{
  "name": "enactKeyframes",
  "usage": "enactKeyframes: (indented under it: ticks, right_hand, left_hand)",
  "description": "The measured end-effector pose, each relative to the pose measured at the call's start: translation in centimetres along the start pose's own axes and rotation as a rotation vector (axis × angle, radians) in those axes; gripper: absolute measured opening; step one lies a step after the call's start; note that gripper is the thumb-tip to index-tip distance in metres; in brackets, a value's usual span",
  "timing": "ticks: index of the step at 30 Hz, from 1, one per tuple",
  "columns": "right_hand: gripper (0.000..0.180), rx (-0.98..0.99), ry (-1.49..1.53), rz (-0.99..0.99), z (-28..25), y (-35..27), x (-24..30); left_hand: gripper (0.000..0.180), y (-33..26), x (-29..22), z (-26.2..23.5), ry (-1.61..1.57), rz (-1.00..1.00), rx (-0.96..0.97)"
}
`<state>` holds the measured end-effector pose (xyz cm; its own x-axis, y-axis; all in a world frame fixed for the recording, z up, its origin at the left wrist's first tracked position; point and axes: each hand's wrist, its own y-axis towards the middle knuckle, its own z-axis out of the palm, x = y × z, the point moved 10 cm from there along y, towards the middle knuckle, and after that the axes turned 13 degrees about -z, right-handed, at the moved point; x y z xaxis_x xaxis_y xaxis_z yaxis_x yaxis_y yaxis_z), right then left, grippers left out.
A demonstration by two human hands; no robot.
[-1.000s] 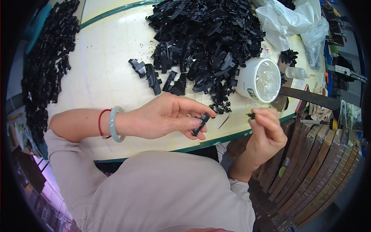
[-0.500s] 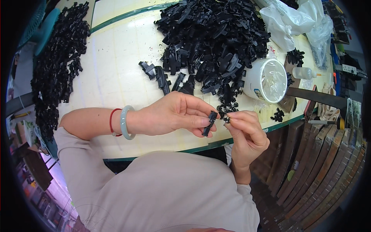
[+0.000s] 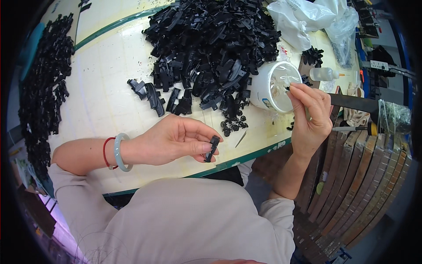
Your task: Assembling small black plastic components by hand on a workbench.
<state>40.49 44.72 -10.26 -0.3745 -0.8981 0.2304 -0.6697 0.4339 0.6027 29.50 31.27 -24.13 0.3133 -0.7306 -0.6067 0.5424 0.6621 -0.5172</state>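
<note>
My left hand (image 3: 165, 141), with a red cord and a pale bangle at the wrist, pinches a short black plastic part (image 3: 212, 149) between thumb and fingers above the table's near edge. To the right, my right hand (image 3: 311, 115) is raised at the white tub (image 3: 260, 88), thumb and fingertips closed on a tiny black piece (image 3: 288, 88). Clear plastic lines the tub. Between the hands lie several small black round pieces (image 3: 234, 122) and a thin metal pin (image 3: 240, 139). A few larger black plastic parts (image 3: 154, 99) rest beyond my left hand.
A big heap of black plastic parts (image 3: 211, 44) covers the far middle of the table (image 3: 103, 83). More black parts (image 3: 46, 83) spread along the left. Plastic bags (image 3: 290, 24), a clear bottle (image 3: 323, 74) and a dark metal bar (image 3: 354, 103) are at the right, above stacked boards (image 3: 351, 176).
My right hand has moved away from the left, up and right to the tub, with the tiny piece in its fingertips. The left keeps its part. The whole view has shifted.
</note>
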Motion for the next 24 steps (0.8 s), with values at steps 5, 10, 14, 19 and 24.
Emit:
enactKeyframes:
  ticks: [5, 10, 14, 19, 24]
  right_hand:
    - [0.017, 0.066, -0.007, -0.013, 0.9, 0.2, -0.3]
    - [0.017, 0.035, 0.021, 0.001, 0.6, 0.2, -0.2]
    - [0.021, -0.108, 0.206, 0.123, -0.5, -0.9, -0.2]
    - [0.023, -0.163, 0.442, 0.208, 0.5, -3.1, 2.5]
    - [0.021, -0.110, 0.635, 0.260, 3.2, -4.6, 4.5]
  left_hand:
    - [0.026, 0.0, 0.1, 0.0, -0.007, 0.011, 0.003]
    - [0.026, -0.2, 0.2, 0.1, 0.000, 0.040, 0.015]
    - [0.026, -0.2, 0.2, -0.1, -0.017, 0.029, -0.011]
    - [0.026, -0.1, 0.0, -0.2, -0.112, 0.025, -0.007]
    - [0.026, 0.1, 0.1, -0.2, -0.116, 0.058, 0.004]
